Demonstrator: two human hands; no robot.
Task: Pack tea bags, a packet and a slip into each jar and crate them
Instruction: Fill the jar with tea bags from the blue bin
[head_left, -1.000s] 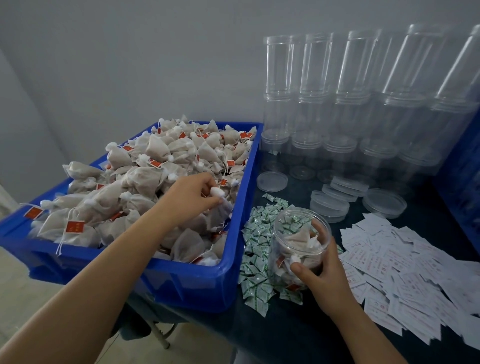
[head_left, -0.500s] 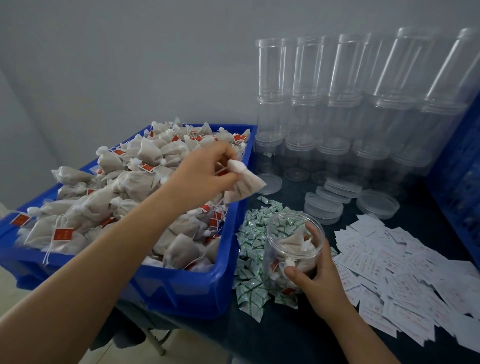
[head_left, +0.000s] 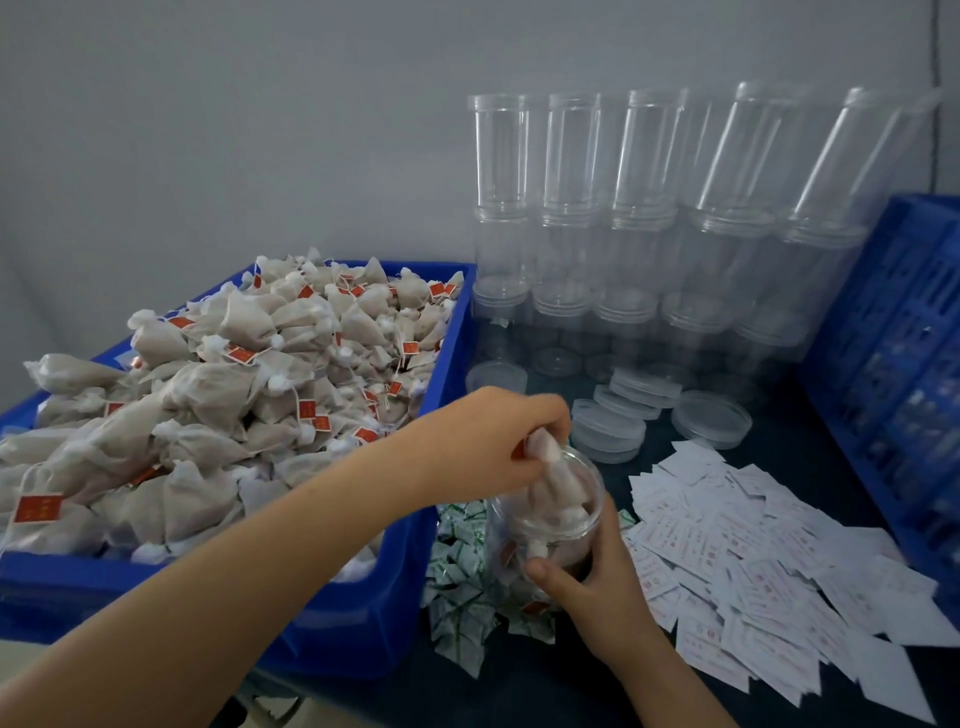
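Note:
My right hand (head_left: 597, 587) grips a clear jar (head_left: 574, 525) part-filled with tea bags, standing on the dark table. My left hand (head_left: 488, 441) is over the jar's mouth, pinching a beige tea bag (head_left: 553, 475) by its top so the bag hangs into the opening. A blue bin (head_left: 400, 597) to the left is heaped with tea bags (head_left: 218, 395) with red tags. Small green-and-white packets (head_left: 462, 587) lie beside and under the jar. White paper slips (head_left: 769, 561) are spread to its right.
Stacks of empty clear jars (head_left: 639, 218) stand against the wall at the back. Loose clear lids (head_left: 711, 418) lie in front of them. A blue slatted crate (head_left: 893, 374) stands at the right edge.
My left hand lifted one tea bag out of the blue bin, carried it right and now lowers it into the jar. My right hand kept its hold on the jar.

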